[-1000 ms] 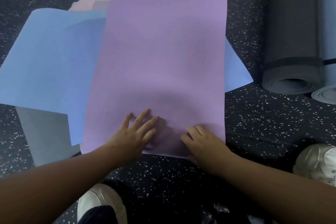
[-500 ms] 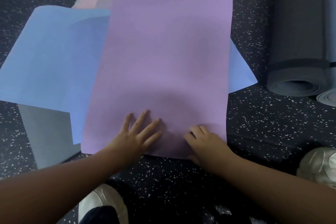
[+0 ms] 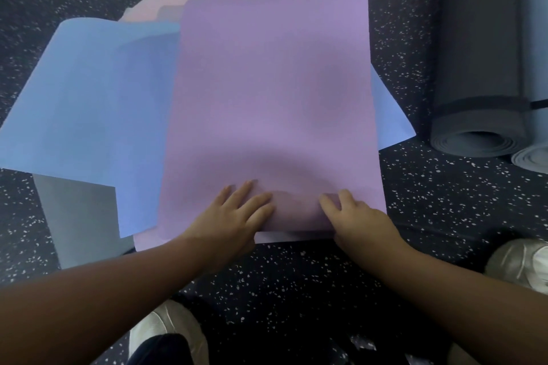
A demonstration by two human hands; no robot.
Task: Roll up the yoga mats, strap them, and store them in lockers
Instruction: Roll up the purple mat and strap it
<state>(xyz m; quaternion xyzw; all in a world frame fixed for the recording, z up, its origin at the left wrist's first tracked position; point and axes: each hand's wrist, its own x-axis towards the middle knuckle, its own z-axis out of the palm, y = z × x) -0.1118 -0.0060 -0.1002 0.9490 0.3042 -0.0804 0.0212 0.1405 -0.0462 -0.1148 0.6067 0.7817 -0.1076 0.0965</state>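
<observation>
A purple yoga mat (image 3: 267,98) lies flat on top of a pile and runs away from me. Its near edge is turned over into a short fold between my hands. My left hand (image 3: 234,216) presses on that fold with straight, spread fingers. My right hand (image 3: 353,219) holds the fold's right part, fingers curled over the top and thumb hidden under it. Under the purple mat lie a blue mat (image 3: 89,98), a grey mat (image 3: 77,216) and a pink mat (image 3: 160,3), all unrolled.
At the right lie a rolled dark grey mat (image 3: 477,68) with a dark strap (image 3: 480,105) round it and a rolled light blue mat (image 3: 536,68). My white shoes (image 3: 522,264) (image 3: 166,329) stand on the speckled dark floor (image 3: 296,290).
The near edge of the purple mat has been turned over into a fold, and a lighter strip shows beneath it. Both hands have shifted slightly forward on it.
</observation>
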